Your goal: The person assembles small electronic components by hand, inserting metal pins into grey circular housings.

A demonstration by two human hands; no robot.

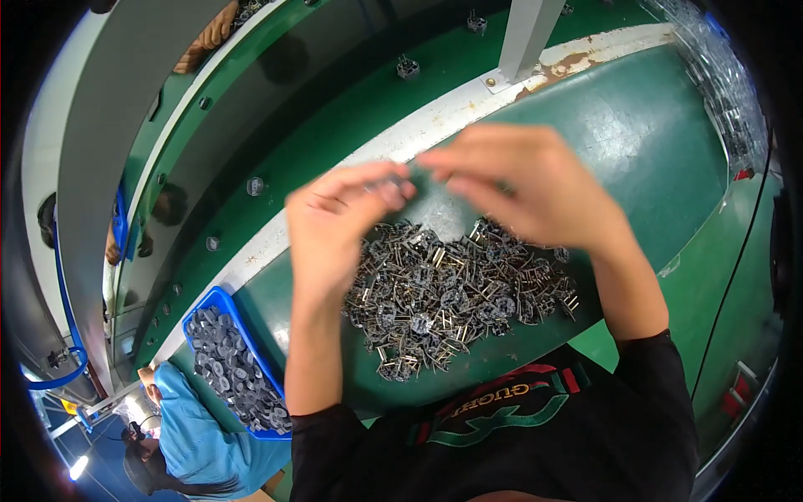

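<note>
My left hand [330, 205] is raised above the near edge of the belt, its thumb and fingers pinched on a small dark part [395, 182], partly covered by the fingertips. Beside it, my right hand [523, 180] hovers with fingertips pointing at the left hand; motion smears its fingers, so I cannot tell whether it holds anything. Below both hands lies a heap of small round dark parts with metal pins [452, 293] on the green worktop [615, 125].
A blue bin [222, 301] of grey round caps [230, 360] stands at the left. Beyond the white rail [385, 155], a green conveyor belt [335, 105] carries spaced parts. A metal post [527, 42] rises ahead. Clear plastic packs [728, 92] lie far right. A person in blue [205, 435] works at lower left.
</note>
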